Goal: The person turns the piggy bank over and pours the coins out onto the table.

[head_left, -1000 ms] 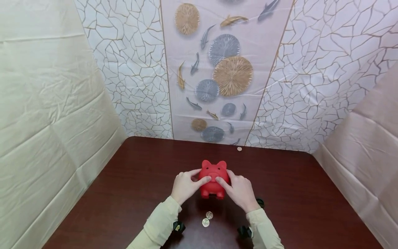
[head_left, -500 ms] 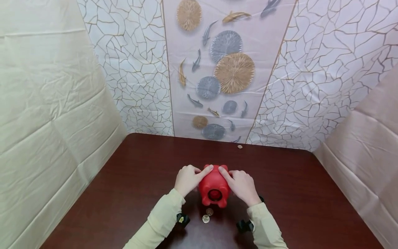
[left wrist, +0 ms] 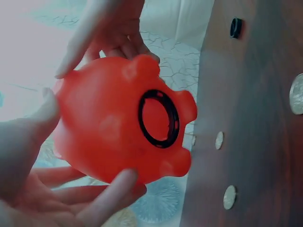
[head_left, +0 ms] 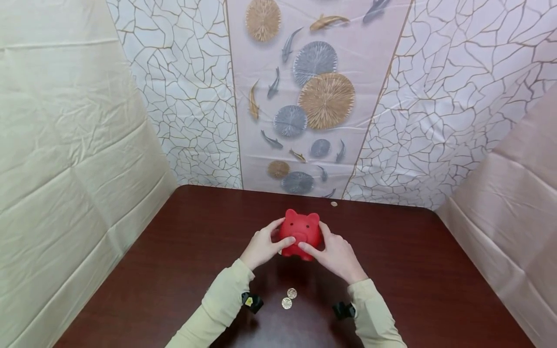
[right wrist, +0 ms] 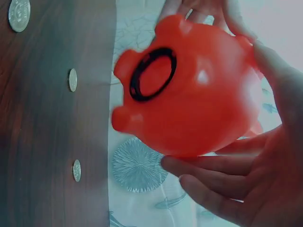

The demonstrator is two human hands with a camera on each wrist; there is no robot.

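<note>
A red piggy bank (head_left: 300, 229) is held between both hands over the dark table, its face toward the head camera. My left hand (head_left: 263, 246) grips one side, thumb on the front near the snout. The right hand (head_left: 337, 253) grips the opposite side the same way. In the left wrist view, a black ring (left wrist: 146, 128) rims a round opening on the pig's underside, among its stubby feet. Two coins, one (head_left: 292, 293) just behind the other (head_left: 286, 303), lie on the table below the hands.
Another coin (head_left: 333, 204) lies by the table's back edge. A small black round cap (left wrist: 236, 28) sits on the tabletop in the left wrist view. Patterned cloth (head_left: 296, 96) hangs behind the brown table (head_left: 209, 217), with plain cloth at both sides.
Between the earlier frames the piggy bank tipped to show its underside opening to the head camera. Now its face is turned back up, and both hands hold it slightly farther from the coins.
</note>
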